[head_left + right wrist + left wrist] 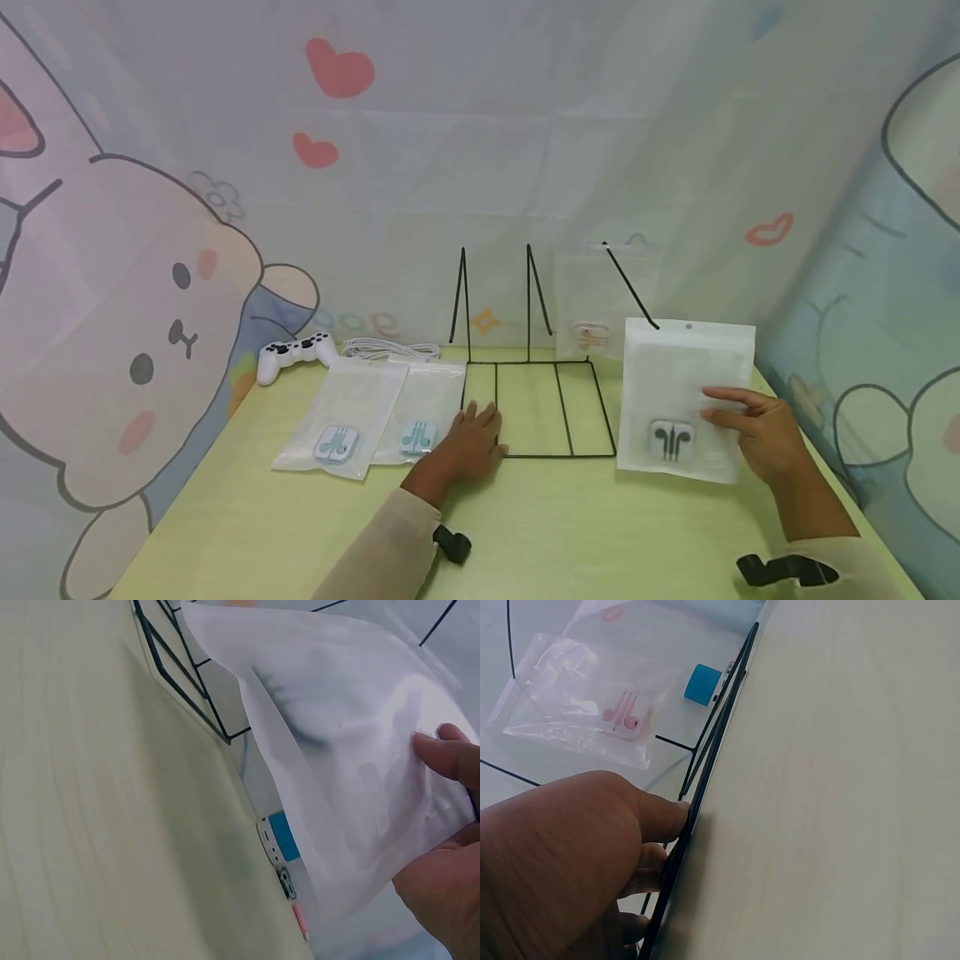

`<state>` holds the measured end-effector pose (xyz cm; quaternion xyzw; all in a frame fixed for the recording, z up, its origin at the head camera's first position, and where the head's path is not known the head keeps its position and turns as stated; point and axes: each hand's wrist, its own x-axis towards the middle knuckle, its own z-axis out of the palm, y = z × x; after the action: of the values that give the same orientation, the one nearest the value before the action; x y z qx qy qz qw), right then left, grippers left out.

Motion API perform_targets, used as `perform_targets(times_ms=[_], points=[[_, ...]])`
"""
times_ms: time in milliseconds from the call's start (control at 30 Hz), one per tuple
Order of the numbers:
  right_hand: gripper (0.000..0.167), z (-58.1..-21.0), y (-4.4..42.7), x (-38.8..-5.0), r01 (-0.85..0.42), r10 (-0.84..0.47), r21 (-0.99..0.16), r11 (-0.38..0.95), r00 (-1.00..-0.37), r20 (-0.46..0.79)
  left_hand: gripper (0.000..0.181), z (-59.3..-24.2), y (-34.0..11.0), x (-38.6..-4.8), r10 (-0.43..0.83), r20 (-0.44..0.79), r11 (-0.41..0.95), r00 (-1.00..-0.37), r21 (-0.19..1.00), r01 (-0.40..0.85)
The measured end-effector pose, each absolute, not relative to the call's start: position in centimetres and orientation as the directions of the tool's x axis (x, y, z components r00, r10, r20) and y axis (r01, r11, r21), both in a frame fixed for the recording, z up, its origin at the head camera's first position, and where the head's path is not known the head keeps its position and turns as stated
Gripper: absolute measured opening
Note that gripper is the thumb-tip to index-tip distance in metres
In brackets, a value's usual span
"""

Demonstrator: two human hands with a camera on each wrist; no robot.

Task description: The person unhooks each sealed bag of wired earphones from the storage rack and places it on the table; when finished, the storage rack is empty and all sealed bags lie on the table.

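A black wire rack [532, 457] with upright hooks stands on the table. My left hand [468, 446] rests on its front left corner, fingers spread; in the left wrist view, the thumb and fingertips of that hand [562, 862] touch a black bar [681, 851]. At the right, my right hand [772, 437] pinches the right side of a white bag [675, 375] showing dark earphones. The tip of the right hook overlaps the bag's top left, left of its small hole. Behind hangs a clear bag [581, 287] with pink earphones, seen also in the left wrist view [570, 682].
Two white bags [360, 400] [435, 383] with blue and teal earphones lie left of the rack. Behind them are a white game controller [296, 354] and a coiled white cable [390, 348]. A printed cloth [465, 150] hangs behind the table [570, 533].
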<state>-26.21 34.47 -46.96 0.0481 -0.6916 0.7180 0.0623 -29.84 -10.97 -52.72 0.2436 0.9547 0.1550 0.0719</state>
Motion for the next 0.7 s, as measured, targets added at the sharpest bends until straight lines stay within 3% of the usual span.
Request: perform_targets(times_ms=[300,500,700], points=[[0.042,-48.0,37.5,-27.2,-0.154,-0.047,-0.986,-0.065,-0.986,0.157,0.066,-52.5,-11.0,-29.7,0.499,-0.054,0.825,-0.865,0.337,0.455],[0.038,-48.2,38.9,-27.6,-0.092,0.027,-0.996,0.012,-0.995,0.092,0.066,-52.6,-11.0,-29.7,0.496,-0.046,0.829,-0.867,0.324,0.457],[0.038,-48.1,39.7,-28.2,-0.026,0.054,-0.999,-0.048,-0.998,0.024,0.067,-52.7,-11.0,-29.8,0.494,-0.052,0.831,-0.868,0.320,0.454]])
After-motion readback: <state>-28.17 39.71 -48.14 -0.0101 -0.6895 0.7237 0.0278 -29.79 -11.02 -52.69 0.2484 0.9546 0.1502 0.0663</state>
